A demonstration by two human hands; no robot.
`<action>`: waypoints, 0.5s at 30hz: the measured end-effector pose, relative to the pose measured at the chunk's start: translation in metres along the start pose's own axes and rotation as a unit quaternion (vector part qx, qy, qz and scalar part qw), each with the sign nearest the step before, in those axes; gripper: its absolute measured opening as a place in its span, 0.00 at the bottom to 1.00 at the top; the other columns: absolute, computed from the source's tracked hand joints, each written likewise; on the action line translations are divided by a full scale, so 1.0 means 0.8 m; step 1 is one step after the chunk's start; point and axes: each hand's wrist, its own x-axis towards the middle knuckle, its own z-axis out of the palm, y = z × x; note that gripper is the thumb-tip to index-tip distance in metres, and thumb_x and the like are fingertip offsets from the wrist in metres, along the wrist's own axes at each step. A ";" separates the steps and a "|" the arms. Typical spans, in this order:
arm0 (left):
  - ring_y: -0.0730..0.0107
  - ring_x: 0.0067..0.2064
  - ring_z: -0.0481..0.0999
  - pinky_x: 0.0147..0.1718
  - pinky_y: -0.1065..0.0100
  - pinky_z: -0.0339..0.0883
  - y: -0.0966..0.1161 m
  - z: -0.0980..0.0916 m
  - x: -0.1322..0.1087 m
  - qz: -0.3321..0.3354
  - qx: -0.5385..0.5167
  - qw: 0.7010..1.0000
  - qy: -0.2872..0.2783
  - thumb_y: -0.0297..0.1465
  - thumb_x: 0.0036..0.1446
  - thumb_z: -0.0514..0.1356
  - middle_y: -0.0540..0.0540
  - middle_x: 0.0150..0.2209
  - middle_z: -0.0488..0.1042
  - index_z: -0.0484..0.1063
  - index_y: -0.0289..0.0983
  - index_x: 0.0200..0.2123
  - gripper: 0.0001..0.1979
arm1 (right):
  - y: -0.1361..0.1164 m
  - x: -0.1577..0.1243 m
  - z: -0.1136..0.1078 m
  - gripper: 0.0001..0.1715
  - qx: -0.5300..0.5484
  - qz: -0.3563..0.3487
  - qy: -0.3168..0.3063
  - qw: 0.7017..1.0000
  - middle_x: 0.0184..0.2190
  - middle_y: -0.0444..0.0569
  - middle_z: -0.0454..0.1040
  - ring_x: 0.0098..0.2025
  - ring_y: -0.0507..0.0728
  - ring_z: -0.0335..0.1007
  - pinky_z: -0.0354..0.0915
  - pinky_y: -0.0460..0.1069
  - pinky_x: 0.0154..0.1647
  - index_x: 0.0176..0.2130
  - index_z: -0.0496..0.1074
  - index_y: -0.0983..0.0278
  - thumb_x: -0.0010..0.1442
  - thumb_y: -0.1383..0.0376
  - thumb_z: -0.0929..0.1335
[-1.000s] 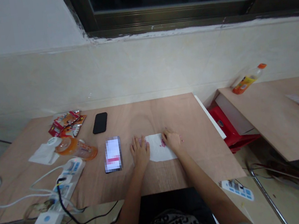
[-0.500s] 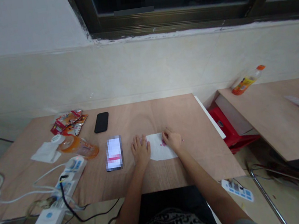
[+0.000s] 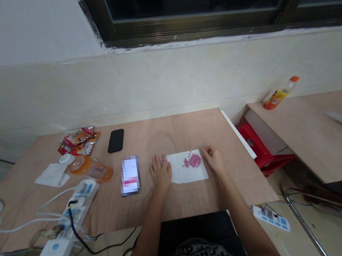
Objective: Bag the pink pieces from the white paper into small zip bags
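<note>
A cluster of small pink beads [image 3: 194,160] lies on the right part of a white sheet of paper [image 3: 186,176]. One or two stray beads sit at the sheet's upper edge. My left hand [image 3: 161,172] rests flat on the left edge of the sheet, fingers spread, with a bit of pink showing around the fingertips. Just off the sheet's right edge is my right hand [image 3: 215,160], its fingers curled and the thumb and forefinger close together. Whatever may be between those fingertips is too small to make out.
To the left lie a lit phone [image 3: 129,175], a black phone [image 3: 116,140], an orange drink bottle [image 3: 90,167], a tissue [image 3: 52,175], snack packets [image 3: 80,140] and a power strip [image 3: 75,213] with cables. Another bottle [image 3: 279,95] lies on the right-hand table [image 3: 319,141].
My right hand has moved right, off the beads to beside the sheet's right edge, uncovering the pink cluster. My left hand has stayed in place.
</note>
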 end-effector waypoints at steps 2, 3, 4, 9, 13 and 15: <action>0.51 0.69 0.51 0.64 0.47 0.48 0.000 -0.001 0.000 0.002 0.001 1.000 0.000 0.38 0.67 0.47 0.36 0.68 0.55 0.59 0.40 0.65 0.25 | 0.014 -0.008 -0.005 0.21 -0.019 -0.021 -0.008 1.000 0.29 0.52 0.75 0.30 0.57 0.70 0.61 0.49 0.32 0.40 0.74 0.65 0.61 0.51 0.63; 0.51 0.69 0.51 0.64 0.47 0.48 0.000 -0.001 0.000 0.004 0.002 1.000 0.001 0.38 0.67 0.47 0.35 0.68 0.55 0.59 0.40 0.65 0.25 | 0.018 -0.012 -0.006 0.20 -0.026 -0.028 -0.013 0.999 0.31 0.53 0.75 0.32 0.58 0.70 0.62 0.50 0.33 0.41 0.74 0.65 0.61 0.52 0.64; 0.51 0.69 0.51 0.64 0.47 0.48 0.000 0.000 0.000 0.005 0.003 1.000 0.003 0.38 0.67 0.47 0.35 0.68 0.55 0.59 0.40 0.65 0.25 | 0.021 -0.016 -0.006 0.20 -0.031 -0.031 -0.017 0.999 0.32 0.54 0.76 0.33 0.58 0.71 0.63 0.50 0.35 0.42 0.74 0.66 0.61 0.53 0.64; 0.51 0.69 0.51 0.64 0.47 0.48 -0.002 0.002 -0.001 0.007 0.005 1.000 0.005 0.38 0.67 0.47 0.36 0.68 0.55 0.58 0.40 0.65 0.26 | 0.021 -0.026 0.003 0.14 -0.048 -0.024 -0.031 0.998 0.35 0.55 0.76 0.35 0.58 0.72 0.64 0.50 0.37 0.40 0.75 0.65 0.61 0.59 0.65; 0.52 0.69 0.51 0.64 0.48 0.48 -0.002 0.003 -0.001 0.009 0.007 1.000 0.004 0.38 0.67 0.46 0.36 0.68 0.55 0.58 0.40 0.65 0.26 | 0.018 -0.025 0.005 0.13 -0.058 -0.015 -0.039 0.997 0.36 0.55 0.77 0.35 0.58 0.73 0.64 0.49 0.37 0.38 0.76 0.65 0.62 0.63 0.64; 0.52 0.69 0.51 0.64 0.48 0.47 -0.002 0.003 -0.001 0.009 0.006 1.000 0.007 0.38 0.67 0.47 0.36 0.68 0.55 0.58 0.40 0.65 0.26 | 0.016 -0.025 0.004 0.12 -0.066 -0.008 -0.043 0.997 0.35 0.55 0.78 0.35 0.58 0.73 0.64 0.49 0.37 0.38 0.76 0.65 0.61 0.64 0.64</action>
